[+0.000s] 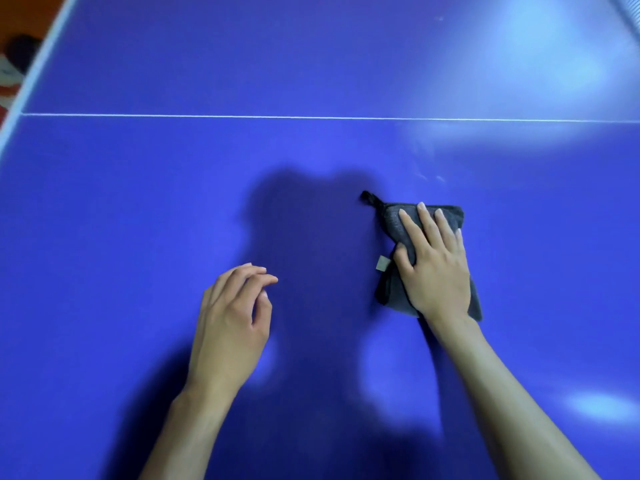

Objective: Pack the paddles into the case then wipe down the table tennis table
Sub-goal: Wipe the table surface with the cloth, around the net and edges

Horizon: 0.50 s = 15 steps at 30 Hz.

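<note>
1. The right hand (pixel 434 261) lies flat on the grey cloth (pixel 398 221) and hides its middle — only the cloth's edges peek out.
2. The blue table (pixel 138 202) runs off the picture on every side.
3. At ten o'clock, past the table's white edge, sits a dark blurry shape (pixel 22 50) — too fuzzy to tell.
4. Both arms are cut off at six o'clock.

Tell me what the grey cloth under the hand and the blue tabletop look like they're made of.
Grey cloth: soft, matte fabric, probably microfibre or terry; it folds limply under the right hand, with dark edging, a hanging loop and a small sewn tag.
Blue tabletop: hard, smooth painted or coated board with a semi-gloss finish; it reflects soft light patches and carries a painted white line.
</note>
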### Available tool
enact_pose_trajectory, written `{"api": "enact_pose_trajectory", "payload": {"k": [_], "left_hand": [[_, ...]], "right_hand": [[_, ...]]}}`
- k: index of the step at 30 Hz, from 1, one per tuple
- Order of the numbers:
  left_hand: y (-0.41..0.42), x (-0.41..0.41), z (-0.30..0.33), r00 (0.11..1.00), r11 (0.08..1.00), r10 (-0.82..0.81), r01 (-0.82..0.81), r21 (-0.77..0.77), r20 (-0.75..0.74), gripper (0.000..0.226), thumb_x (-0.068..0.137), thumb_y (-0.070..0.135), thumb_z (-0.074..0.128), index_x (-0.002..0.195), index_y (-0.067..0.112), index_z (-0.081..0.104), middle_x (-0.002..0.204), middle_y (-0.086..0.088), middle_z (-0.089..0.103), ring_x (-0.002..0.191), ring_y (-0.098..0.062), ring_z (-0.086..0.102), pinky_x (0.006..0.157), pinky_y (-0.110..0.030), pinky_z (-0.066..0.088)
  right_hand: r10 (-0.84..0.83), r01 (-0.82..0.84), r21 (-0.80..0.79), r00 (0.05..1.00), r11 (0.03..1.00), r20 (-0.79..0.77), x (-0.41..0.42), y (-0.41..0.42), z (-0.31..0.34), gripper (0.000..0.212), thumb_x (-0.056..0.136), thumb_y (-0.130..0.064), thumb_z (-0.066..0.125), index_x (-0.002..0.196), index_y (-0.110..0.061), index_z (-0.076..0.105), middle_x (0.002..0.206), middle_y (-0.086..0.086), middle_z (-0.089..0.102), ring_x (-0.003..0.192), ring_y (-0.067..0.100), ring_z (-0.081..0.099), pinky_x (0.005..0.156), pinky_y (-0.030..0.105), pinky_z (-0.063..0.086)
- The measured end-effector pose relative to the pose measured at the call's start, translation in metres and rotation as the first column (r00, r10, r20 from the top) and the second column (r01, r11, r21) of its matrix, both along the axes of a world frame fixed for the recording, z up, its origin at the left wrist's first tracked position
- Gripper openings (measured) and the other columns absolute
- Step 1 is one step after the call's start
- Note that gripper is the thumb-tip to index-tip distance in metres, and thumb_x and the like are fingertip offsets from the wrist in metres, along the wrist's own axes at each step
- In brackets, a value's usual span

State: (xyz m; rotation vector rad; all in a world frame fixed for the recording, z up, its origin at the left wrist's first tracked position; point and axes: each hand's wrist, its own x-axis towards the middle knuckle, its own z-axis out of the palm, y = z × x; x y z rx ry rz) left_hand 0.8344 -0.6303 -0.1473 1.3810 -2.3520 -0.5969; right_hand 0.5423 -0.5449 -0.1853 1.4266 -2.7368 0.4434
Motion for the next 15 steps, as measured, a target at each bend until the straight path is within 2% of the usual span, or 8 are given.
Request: {"api": "enact_pose_trajectory", "payload": {"k": [6, 15], "left_hand": [[-0.014, 0.029, 0.012, 0.996, 0.995, 0.092, -0.092, 0.030, -0.006, 0.030, 0.099, 0.017, 0.047, 0.118, 0.019, 0.070, 0.127, 0.009, 0.065, 0.127, -0.013, 0.054, 0.107, -0.020, 0.030], [-0.049, 0.107, 0.008, 0.980, 0.981, 0.193, -0.190, 0.046, -0.047, 0.025, 0.101, 0.010, 0.053, 0.116, 0.019, 0.070, 0.126, 0.008, 0.065, 0.126, -0.013, 0.054, 0.107, -0.021, 0.031]], "right_hand": [[-0.090, 0.090, -0.008, 0.995, 0.996, -0.041, 0.030, -0.046, 0.001, 0.059, 0.100, -0.036, 0.038, 0.158, -0.031, 0.044, 0.167, 0.001, 0.037, 0.156, 0.031, 0.029, 0.126, 0.056, 0.025], [0.049, -0.054, -0.053, 0.995, 0.997, -0.091, 0.160, -0.122, -0.008, 0.058, 0.099, -0.033, 0.043, 0.156, -0.030, 0.047, 0.166, 0.001, 0.040, 0.154, 0.031, 0.034, 0.125, 0.056, 0.026]]}}
